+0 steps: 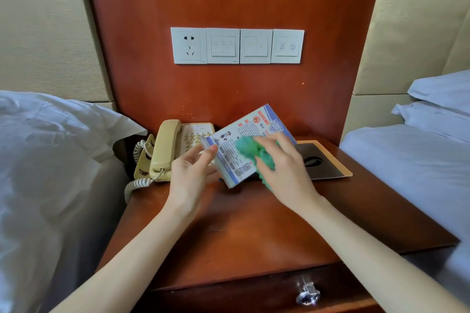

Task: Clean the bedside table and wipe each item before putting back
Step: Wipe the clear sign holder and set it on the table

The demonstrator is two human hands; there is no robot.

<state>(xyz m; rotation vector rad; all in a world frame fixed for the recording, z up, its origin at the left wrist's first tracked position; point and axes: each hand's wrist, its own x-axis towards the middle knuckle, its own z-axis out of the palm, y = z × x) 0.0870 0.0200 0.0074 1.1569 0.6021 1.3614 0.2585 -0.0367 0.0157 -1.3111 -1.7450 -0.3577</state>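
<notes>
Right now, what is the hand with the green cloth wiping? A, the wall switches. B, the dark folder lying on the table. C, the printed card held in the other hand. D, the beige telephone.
C: the right hand presses the green cloth onto the printed card, which the left hand holds above the bedside table.

Both forearms come in bare from the bottom corners and angle toward each other in the middle. The left hand (190, 173) sits palm-up-ish, thumb on top and fingers curled underneath, pinching the edge of the card (239, 145) it's got. The right hand (284, 162) is knuckles up, wrist slightly bent, fingers bunched around the green cloth (250, 152) and pressing it down onto the card's face. The two hands are pretty close, nearly touching at the fingertips.
</notes>
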